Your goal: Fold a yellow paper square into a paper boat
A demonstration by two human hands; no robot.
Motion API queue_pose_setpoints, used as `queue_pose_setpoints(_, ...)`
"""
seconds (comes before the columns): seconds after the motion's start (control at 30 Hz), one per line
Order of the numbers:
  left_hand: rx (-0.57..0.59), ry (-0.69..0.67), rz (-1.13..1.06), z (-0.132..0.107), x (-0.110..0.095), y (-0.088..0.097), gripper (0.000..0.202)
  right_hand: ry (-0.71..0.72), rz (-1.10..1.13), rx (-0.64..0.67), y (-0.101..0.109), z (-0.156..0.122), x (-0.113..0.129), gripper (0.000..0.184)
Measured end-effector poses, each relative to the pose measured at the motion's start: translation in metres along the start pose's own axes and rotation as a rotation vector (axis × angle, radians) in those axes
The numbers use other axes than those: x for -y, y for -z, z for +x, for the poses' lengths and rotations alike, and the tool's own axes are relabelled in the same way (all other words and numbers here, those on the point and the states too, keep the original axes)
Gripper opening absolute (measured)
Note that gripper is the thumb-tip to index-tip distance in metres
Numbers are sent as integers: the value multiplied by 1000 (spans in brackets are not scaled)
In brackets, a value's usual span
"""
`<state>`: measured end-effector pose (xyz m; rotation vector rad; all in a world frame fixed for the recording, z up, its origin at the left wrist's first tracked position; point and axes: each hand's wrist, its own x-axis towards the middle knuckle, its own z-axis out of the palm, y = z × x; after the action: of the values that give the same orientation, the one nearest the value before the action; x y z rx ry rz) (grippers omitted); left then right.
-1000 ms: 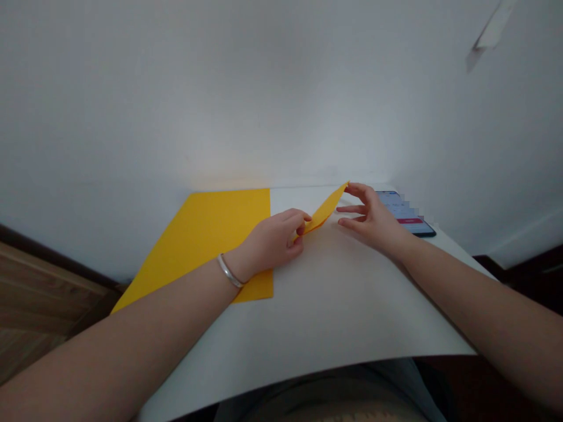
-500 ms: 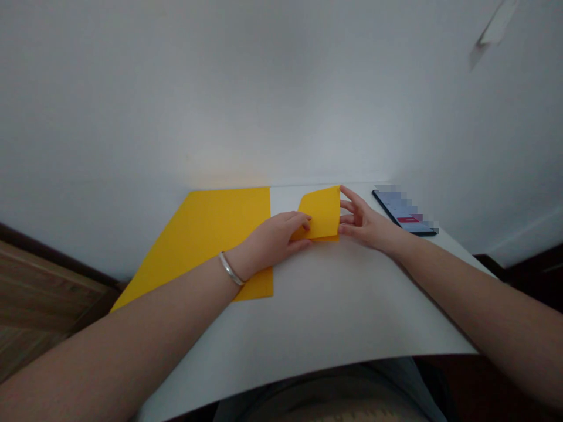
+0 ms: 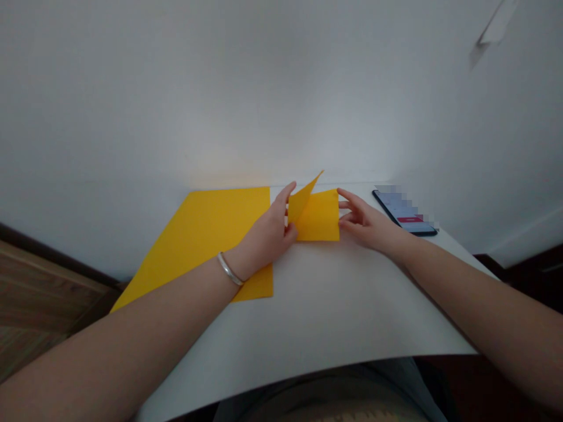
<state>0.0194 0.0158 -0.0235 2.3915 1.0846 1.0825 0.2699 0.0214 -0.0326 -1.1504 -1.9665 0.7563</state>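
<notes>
A small folded yellow paper (image 3: pixel 321 220) stands between my two hands above the white table. Its left flap (image 3: pixel 299 202) tilts up and away from the rest, making a V-shaped opening at the top. My left hand (image 3: pixel 276 225), with a silver bangle on the wrist, grips the fold at the left edge; its thumb is low in front, and some fingers are hidden behind the paper. At the opposite edge, my right hand (image 3: pixel 358 217) holds the paper by its side, index fingertip at the upper corner and thumb lower down.
A large yellow sheet (image 3: pixel 211 223) lies flat on the left of the white table (image 3: pixel 329 310), partly under my left forearm. A phone (image 3: pixel 404 212) with a lit screen rests at the right. The wall (image 3: pixel 281 94) rises directly behind the table.
My left hand has turned upright and shifted slightly left, from lying over the paper to its left edge. The left flap has swung up, opening the fold. My right hand has barely moved.
</notes>
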Motion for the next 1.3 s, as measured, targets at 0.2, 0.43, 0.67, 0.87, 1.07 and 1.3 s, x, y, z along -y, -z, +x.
queue_pose_setpoints(0.2,-131,161,-216,1,7,-5,89,243,-575,-114,11,-3,11,42)
queue_pose_setpoints(0.43,-203,303,-64,2,6,-3,95,570,-655,136,8,-5,19,38)
queue_pose_setpoints(0.67,-179,134,164,3,11,0,52,520,-633,263,6,-7,22,48)
queue_pose_setpoints(0.87,-228,70,476,2,8,3,42,470,-605,338,7,-6,18,52)
queue_pose_setpoints(1.07,-194,180,524,2,3,4,47,466,-632,366,13,-5,25,46)
queue_pose_setpoints(1.3,-4,174,615,-1,8,4,34,377,-642,423,22,-4,28,46)
